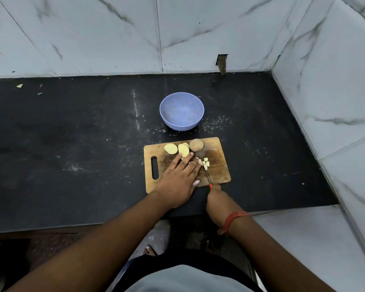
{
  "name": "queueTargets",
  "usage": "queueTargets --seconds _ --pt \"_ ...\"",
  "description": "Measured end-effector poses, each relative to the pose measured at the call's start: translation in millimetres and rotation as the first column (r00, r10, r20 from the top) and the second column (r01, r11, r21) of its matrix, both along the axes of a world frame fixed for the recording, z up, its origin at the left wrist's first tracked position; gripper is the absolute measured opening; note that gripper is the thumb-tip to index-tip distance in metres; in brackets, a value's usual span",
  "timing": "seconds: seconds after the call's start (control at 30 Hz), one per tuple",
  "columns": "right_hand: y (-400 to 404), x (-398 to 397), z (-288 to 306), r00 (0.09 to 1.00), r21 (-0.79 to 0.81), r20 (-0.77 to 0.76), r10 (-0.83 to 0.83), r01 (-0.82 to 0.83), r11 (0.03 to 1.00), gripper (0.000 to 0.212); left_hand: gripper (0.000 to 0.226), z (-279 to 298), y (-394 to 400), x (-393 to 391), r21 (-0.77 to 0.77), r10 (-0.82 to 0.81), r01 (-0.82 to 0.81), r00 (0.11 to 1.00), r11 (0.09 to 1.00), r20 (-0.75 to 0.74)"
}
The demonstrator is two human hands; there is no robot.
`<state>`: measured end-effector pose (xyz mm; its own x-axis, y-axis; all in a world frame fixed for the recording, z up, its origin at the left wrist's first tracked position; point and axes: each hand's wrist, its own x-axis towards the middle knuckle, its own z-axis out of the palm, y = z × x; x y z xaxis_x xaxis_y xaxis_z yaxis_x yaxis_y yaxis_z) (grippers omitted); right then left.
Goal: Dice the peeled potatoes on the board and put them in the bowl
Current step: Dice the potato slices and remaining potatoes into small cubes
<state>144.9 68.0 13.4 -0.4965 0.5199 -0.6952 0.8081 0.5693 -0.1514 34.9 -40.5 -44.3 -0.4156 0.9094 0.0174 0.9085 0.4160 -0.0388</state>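
I see no writing anywhere: a black, dusty table (72,144) carries one rectangular wooden board (217,171) with a handle slot near its front edge, and one round lilac plastic bowl (181,112) stands just behind the board. My left hand (177,180) lies flat on the board, fingers spread over a piece I cannot make out, while my right hand (216,199) grips one thin knife (205,171) by its orange handle. At the board's back edge lie one rounded brownish potato (196,145) and three pale slices (183,150), with about five small cubes (205,162) touching the blade.
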Motion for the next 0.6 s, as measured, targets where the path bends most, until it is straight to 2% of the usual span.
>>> queueTargets --seconds 0.1,0.2,0.3,0.4,0.47,0.6 --pt "5.0 19.0 -1.3 0.992 0.01 -0.087 0.094 -0.094 0.996 0.03 0.065 -0.8 -0.1 0.8 0.0 0.001 -0.001 1.0 1.0 0.003" --pt "18.7 28.1 3.0 0.976 -0.138 -0.198 0.091 -0.12 0.983 0.023 0.065 -0.5 -1.2 1.7 0.017 0.007 -0.007 1.0 1.0 0.005" --pt "30.1 36.6 9.8 0.941 -0.42 -0.301 -0.154 0.015 0.908 0.017 0.064 1.4 -1.5 4.1 0.055 0.022 -0.022 1.0 0.998 0.009" --pt "34.3 40.5 18.2 0.821 -0.705 -0.309 -0.48 0.14 0.695 0.016 0.064 2.6 1.1 6.5 0.086 0.032 -0.033 0.999 0.996 0.02" --pt "38.5 38.2 21.2 0.751 -0.767 -0.326 -0.574 0.145 0.626 0.015 0.064 2.5 5.3 8.4 0.086 0.017 -0.019 1.0 0.996 0.02" --pt "46.0 30.7 17.0 0.746 -0.819 -0.286 -0.601 0.135 0.558 0.015 0.062 5.5 16.5 12.1 0.118 -0.015 0.014 1.0 0.993 0.008"
